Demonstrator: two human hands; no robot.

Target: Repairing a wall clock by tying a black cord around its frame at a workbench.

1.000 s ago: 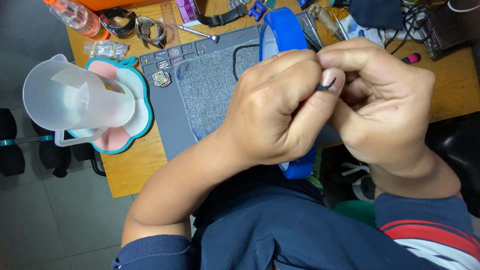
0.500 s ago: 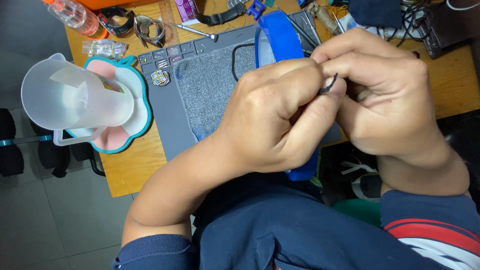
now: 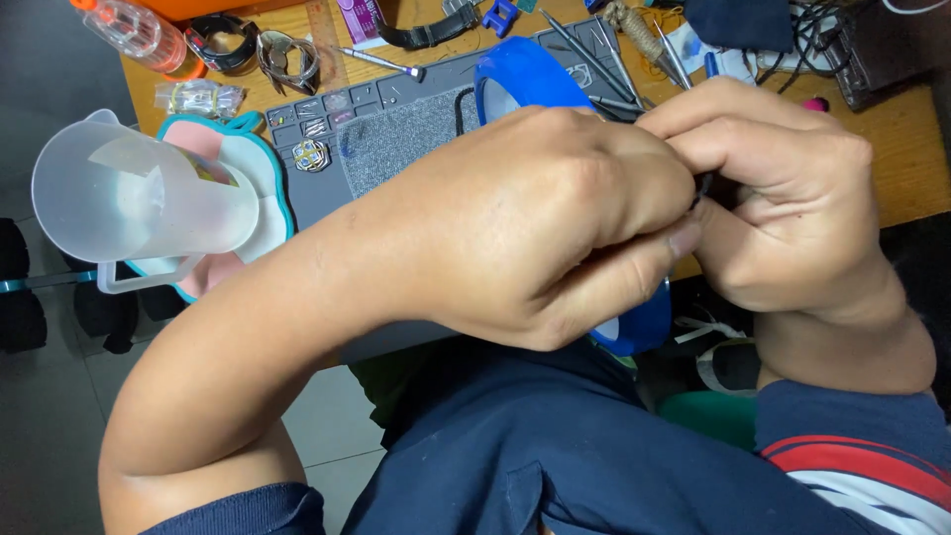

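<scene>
Both hands meet over the near edge of the desk (image 3: 921, 168), with the crowded grey work mat (image 3: 396, 149) beyond. Left hand (image 3: 535, 228) and right hand (image 3: 783, 198) have fingers pressed together, pinching a small dark part (image 3: 703, 185), mostly hidden, between them.

Both my hands are bunched together over the grey work mat (image 3: 396, 149), left hand (image 3: 535, 218) curled over the right hand (image 3: 783, 198), pinching some tiny dark part (image 3: 703, 183) I can barely make out. A blue ring (image 3: 525, 74) sits under them, frosted plastic jug (image 3: 139, 198) off left on the wooden tabletop (image 3: 911, 168).
</scene>
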